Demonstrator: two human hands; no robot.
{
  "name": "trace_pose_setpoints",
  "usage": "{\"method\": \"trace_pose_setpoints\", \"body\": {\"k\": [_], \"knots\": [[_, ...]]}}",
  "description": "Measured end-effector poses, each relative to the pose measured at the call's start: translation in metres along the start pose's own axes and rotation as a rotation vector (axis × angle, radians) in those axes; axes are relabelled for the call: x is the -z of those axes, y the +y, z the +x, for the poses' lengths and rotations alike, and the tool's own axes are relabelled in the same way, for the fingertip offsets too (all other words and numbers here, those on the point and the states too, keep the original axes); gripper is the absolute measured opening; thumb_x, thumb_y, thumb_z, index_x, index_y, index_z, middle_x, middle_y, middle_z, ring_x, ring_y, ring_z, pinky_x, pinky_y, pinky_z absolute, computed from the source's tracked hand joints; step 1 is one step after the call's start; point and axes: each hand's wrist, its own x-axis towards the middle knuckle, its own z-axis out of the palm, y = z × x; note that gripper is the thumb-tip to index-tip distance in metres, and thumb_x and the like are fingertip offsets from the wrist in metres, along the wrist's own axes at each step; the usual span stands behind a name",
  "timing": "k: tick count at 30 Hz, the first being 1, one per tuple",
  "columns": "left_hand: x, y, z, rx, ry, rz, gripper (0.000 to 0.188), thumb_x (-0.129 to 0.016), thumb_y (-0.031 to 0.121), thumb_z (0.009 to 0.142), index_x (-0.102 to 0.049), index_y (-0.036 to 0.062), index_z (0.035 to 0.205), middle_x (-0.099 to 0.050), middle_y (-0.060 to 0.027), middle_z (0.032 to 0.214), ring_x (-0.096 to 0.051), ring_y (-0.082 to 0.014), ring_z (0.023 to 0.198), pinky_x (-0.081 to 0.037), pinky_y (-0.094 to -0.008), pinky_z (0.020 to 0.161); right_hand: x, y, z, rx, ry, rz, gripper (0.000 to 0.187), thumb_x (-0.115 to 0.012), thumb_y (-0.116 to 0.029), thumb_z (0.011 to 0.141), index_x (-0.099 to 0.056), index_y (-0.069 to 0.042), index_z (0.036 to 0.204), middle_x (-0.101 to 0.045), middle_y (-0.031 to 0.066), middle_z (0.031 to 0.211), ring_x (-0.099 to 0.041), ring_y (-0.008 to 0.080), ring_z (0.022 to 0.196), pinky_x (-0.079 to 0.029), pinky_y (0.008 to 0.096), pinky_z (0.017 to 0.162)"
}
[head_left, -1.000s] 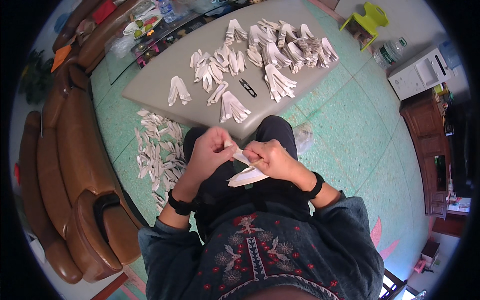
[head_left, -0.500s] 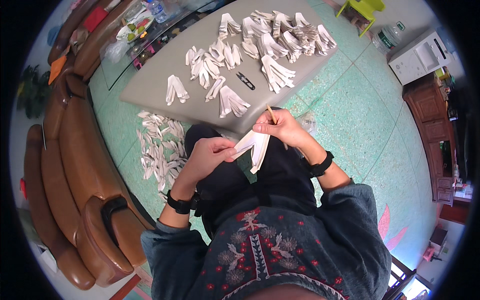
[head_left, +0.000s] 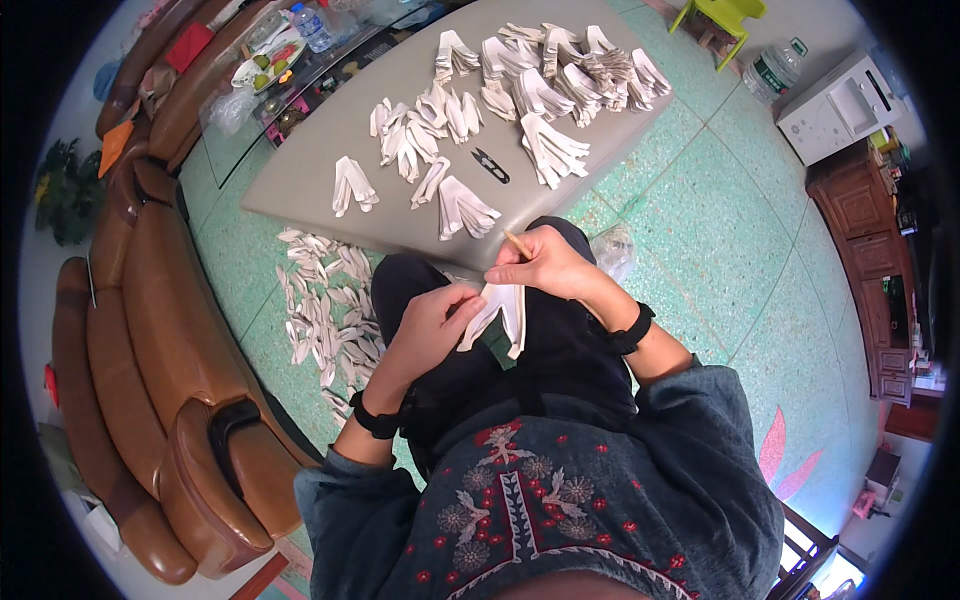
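Above my lap, a white V-shaped cloth piece (head_left: 505, 303) hangs with its two legs toward me. My left hand (head_left: 432, 328) is closed, pinching the piece's left side near the top. With its fingers closed, my right hand (head_left: 553, 266) grips the top end and also keeps a thin wooden stick (head_left: 518, 245), whose tip pokes out past the fingers. Just beyond my knees, on the grey padded surface (head_left: 330, 130), lie black thread snips (head_left: 491, 166) and a fanned stack of similar white pieces (head_left: 465, 208).
More stacks of white pieces (head_left: 545, 95) cover the surface's far part. A loose heap of narrow white pieces (head_left: 325, 300) lies on the green floor (head_left: 690, 200) at left. A brown leather sofa (head_left: 140, 380) stands farther left. Beside my right knee is a clear plastic bag (head_left: 613, 250).
Both hands have drawn closer together, the right one moving left and slightly down. The white piece has turned, its legs now both pointing toward me. The stick leans more to the left.
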Motion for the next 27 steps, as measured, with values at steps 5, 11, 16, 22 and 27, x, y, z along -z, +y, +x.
{"method": "trace_pose_setpoints", "body": {"k": [5,11,16,22,27], "knots": [[-0.01,0.016,0.003,-0.053,0.124,0.079,0.022,-0.052,0.017,0.09,-0.05,-0.0018,0.078,-0.051,-0.0163,0.063,-0.048,-0.0307,0.053,-0.04,-0.0329,0.052,-0.012,-0.012,0.004,-0.025,0.031,0.155,0.02,-0.065,-0.015,0.083,-0.06,-0.005,0.066,-0.047,-0.0064,0.056,-0.039,0.0026,0.051,-0.028,0.0183,0.047],[0.003,0.011,0.004,0.195,0.093,-0.297,0.031,-0.043,0.025,0.095,-0.05,-0.0002,0.079,-0.049,-0.006,0.055,-0.043,-0.0144,0.044,-0.034,-0.0253,0.044,-0.01,-0.014,-0.001,0.073,-0.111,0.381,0.019,-0.054,-0.02,0.088,-0.061,-0.005,0.079,-0.042,-0.0034,0.056,-0.035,0.0049,0.047,-0.027,0.0185,0.046],[0.009,0.026,0.003,0.4,-0.013,-0.958,0.035,-0.039,0.034,0.096,-0.052,0.004,0.085,-0.036,0.0023,0.045,-0.03,-0.0068,0.031,-0.023,-0.0211,0.032,-0.009,-0.027,-0.004,0.374,-0.117,0.018,0.02,-0.058,-0.005,0.077,-0.061,-0.001,0.097,-0.051,0.0033,0.088,-0.044,0.0081,0.059,-0.035,0.0199,0.052],[0.013,0.028,0.006,0.421,-0.075,-1.26,0.03,-0.042,0.031,0.095,-0.051,0.0048,0.084,-0.034,0.0033,0.046,-0.03,-0.0057,0.031,-0.023,-0.0199,0.032,-0.021,-0.031,-0.003,0.646,0.12,-0.273,0.011,-0.061,-0.003,0.078,-0.063,-0.001,0.089,-0.058,0.0097,0.082,-0.058,0.0207,0.071,-0.045,0.0296,0.061],[0.012,0.029,0.008,0.236,-0.157,-1.334,0.019,-0.044,0.019,0.094,-0.052,0.0021,0.094,-0.052,-0.0022,0.071,-0.051,-0.0078,0.058,-0.04,-0.0203,0.052,-0.021,-0.039,-0.01,0.522,0.171,-0.313,0.011,-0.063,-0.004,0.077,-0.061,0.0,0.087,-0.057,0.0091,0.076,-0.057,0.0218,0.068,-0.045,0.0298,0.061]]}}
